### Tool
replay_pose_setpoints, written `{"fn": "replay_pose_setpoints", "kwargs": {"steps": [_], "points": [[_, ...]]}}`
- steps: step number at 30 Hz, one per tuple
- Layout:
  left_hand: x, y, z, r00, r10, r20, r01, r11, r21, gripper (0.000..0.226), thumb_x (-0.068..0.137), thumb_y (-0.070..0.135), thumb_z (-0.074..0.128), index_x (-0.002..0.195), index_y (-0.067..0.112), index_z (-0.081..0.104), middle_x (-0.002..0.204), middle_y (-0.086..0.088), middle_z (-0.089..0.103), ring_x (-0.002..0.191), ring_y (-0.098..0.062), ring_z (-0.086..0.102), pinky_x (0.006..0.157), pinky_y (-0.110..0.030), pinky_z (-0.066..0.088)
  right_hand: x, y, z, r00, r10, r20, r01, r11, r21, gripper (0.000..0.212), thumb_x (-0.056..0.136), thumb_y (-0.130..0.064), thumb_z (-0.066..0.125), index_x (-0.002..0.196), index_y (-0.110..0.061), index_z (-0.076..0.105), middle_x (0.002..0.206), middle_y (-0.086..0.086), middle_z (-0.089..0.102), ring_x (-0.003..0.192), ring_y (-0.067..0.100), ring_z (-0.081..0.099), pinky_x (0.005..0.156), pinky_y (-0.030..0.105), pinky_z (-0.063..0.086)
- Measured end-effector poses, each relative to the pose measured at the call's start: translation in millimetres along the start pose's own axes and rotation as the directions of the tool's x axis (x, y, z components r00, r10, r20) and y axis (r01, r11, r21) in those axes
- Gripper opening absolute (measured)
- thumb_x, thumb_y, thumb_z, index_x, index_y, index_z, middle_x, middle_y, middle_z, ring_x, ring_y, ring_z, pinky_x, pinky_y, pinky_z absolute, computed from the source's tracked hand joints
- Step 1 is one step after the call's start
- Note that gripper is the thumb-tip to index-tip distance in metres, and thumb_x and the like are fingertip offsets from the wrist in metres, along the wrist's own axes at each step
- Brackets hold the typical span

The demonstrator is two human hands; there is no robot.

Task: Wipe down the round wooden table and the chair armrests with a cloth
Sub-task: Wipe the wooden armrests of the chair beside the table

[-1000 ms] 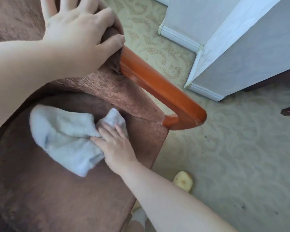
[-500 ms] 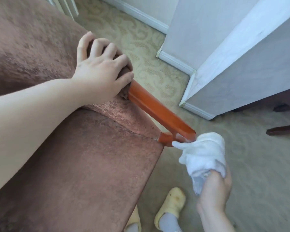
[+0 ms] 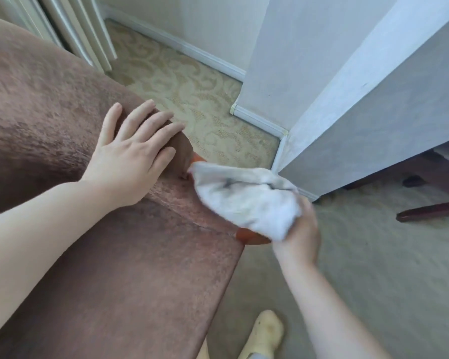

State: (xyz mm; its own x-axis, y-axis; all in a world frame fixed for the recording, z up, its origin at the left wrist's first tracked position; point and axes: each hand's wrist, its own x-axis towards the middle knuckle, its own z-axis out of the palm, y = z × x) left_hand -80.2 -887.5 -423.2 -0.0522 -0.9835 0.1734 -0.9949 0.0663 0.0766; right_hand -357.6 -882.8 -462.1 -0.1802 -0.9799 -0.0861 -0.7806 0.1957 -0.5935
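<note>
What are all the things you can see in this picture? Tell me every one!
Chair: one, brown fuzzy fabric, fills the left side.
Armrest: one, orange wood, at the chair's right edge, mostly hidden under the cloth.
Cloth: one, white with grey smudges, lying over the armrest.
Carpet: one, beige with a swirly pattern, covers the floor.
Wall: pale grey-white corner with a white baseboard, upper right.
Dark wooden furniture legs: dark brown, far right; count unclear.
Slipper: one, pale yellow, on a foot at the bottom.
Left hand: one, open and flat on the chair's padded arm.
Right hand: one, grip closed on the cloth.
</note>
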Motion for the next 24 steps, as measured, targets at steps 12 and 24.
{"fn": "replay_pose_setpoints", "kwargs": {"steps": [12, 24], "points": [[6.4, -1.2, 19.2, 0.999, -0.027, 0.027, 0.029, 0.996, -0.081, 0.042, 0.096, 0.045, 0.024, 0.137, 0.039, 0.034, 0.148, 0.002, 0.024, 0.145, -0.019, -0.001, 0.11, -0.056, -0.015, -96.1, -59.6, 95.8, 0.916, -0.064, -0.395, 0.224, 0.901, 0.373, 0.039, 0.091, -0.004, 0.042, 0.128, -0.011, 0.055, 0.14, 0.02, 0.048, 0.136, 0.032, 0.039, 0.111, 0.039, 0.033], [5.5, -2.0, 16.4, 0.999, -0.03, 0.016, 0.031, 0.993, -0.111, 0.041, 0.098, 0.041, 0.023, 0.136, 0.031, 0.036, 0.148, -0.004, 0.024, 0.145, -0.029, 0.003, 0.111, -0.064, -0.006, -57.2, 122.5, 94.4, 0.905, 0.075, 0.419, -0.066, 0.997, -0.037, 0.04, 0.08, 0.0, 0.057, 0.112, -0.023, 0.066, 0.123, 0.0, 0.061, 0.114, 0.027, 0.055, 0.084, 0.033, 0.052]]}}
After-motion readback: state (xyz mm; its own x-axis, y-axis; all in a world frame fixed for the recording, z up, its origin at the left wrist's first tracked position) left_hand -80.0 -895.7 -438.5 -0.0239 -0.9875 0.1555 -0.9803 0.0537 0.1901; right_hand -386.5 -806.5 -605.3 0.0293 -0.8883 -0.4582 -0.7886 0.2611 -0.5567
